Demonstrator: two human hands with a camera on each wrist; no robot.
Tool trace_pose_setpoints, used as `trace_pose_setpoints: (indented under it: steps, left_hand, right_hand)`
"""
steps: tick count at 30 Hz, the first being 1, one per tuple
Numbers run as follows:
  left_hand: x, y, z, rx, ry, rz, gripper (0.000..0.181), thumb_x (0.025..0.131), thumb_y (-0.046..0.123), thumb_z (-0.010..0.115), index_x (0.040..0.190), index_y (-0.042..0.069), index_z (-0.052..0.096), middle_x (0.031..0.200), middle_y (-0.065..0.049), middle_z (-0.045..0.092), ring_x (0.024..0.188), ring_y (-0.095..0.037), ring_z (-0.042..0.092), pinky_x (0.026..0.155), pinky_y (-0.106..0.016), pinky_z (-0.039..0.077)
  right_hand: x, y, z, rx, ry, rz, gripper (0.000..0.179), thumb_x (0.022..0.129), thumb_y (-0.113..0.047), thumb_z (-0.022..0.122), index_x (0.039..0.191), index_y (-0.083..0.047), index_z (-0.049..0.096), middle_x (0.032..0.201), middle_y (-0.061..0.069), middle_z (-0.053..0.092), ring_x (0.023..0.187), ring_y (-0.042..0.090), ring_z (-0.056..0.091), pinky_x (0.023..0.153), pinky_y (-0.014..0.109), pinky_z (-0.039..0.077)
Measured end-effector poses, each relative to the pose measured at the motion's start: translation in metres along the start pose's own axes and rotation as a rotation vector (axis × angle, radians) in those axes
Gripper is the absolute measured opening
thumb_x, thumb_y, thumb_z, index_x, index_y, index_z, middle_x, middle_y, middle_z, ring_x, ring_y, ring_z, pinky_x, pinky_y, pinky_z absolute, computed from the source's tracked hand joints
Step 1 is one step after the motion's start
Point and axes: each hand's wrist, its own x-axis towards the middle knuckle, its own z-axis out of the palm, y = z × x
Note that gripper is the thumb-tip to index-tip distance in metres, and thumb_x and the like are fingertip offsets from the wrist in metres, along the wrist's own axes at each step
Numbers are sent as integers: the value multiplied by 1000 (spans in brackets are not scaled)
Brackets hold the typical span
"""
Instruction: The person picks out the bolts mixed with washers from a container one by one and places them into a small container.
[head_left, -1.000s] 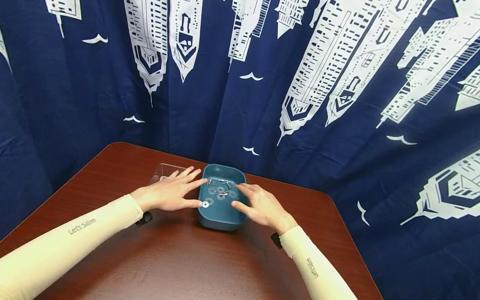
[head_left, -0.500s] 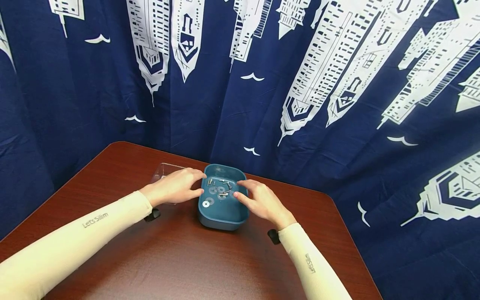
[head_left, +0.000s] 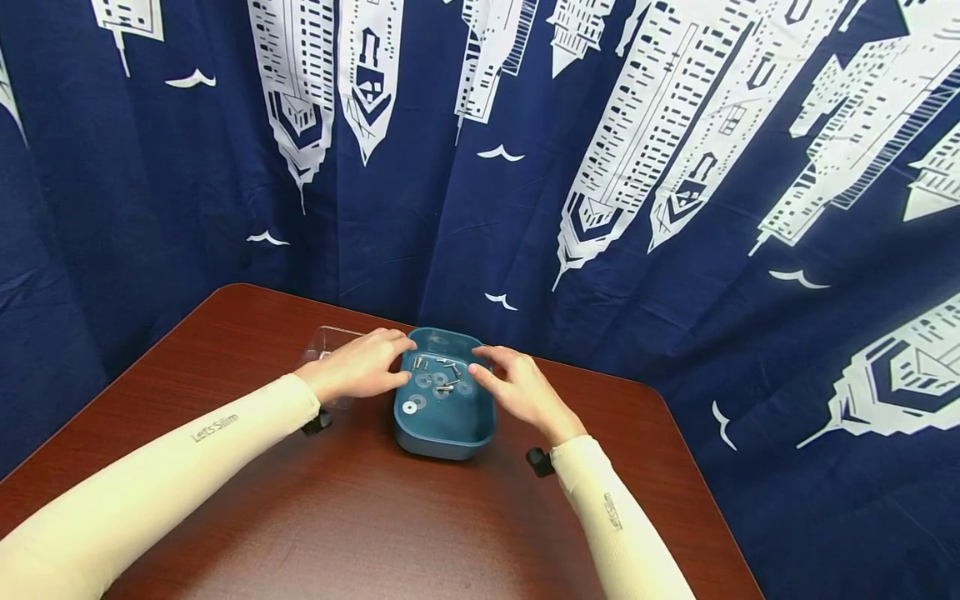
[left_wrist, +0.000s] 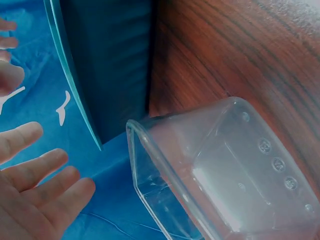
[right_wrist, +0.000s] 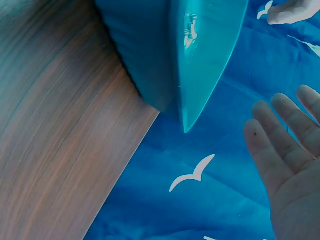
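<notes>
A blue plastic bin stands on the table with several small metal screws and flat washers on its floor. My left hand hovers by the bin's left rim, fingers gently bent and holding nothing. Across from it, my right hand hovers by the right rim, also holding nothing. Both wrist views show the fingers spread loosely above the bin's edge, apart from its walls. Left of the bin is a clear plastic container, partly hidden behind my left hand in the head view.
The brown wooden table ends just behind the bin and slopes off to the right edge. A dark blue curtain with white building prints hangs right behind it.
My left hand has drawn its spread fingers together and shifted slightly right and up along the rim. My right hand has moved slightly up. The bin and its contents stay put.
</notes>
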Motion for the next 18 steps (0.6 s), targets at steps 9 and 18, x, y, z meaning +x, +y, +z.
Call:
trace_pose_setpoints:
  steps: [9,18]
  left_hand:
    - [12,-3,3,29,0,-22,59,91,37,67,140,4,57,144,-17,54,135,-34,47,114,-49,39]
    - [21,-3,-1,70,-10,-24,60,91,36,65,140,1,56,144,-20,54,136,-37,47,115,-49,37]
  right_hand:
    - [15,-4,-1,101,30,35,41,99,-43,60,129,-16,68,125,1,70,112,17,66,101,41,51]
    - [27,-11,-1,191,51,76,39,99,-41,61,128,-15,68,121,2,71,104,16,69,95,39,54]
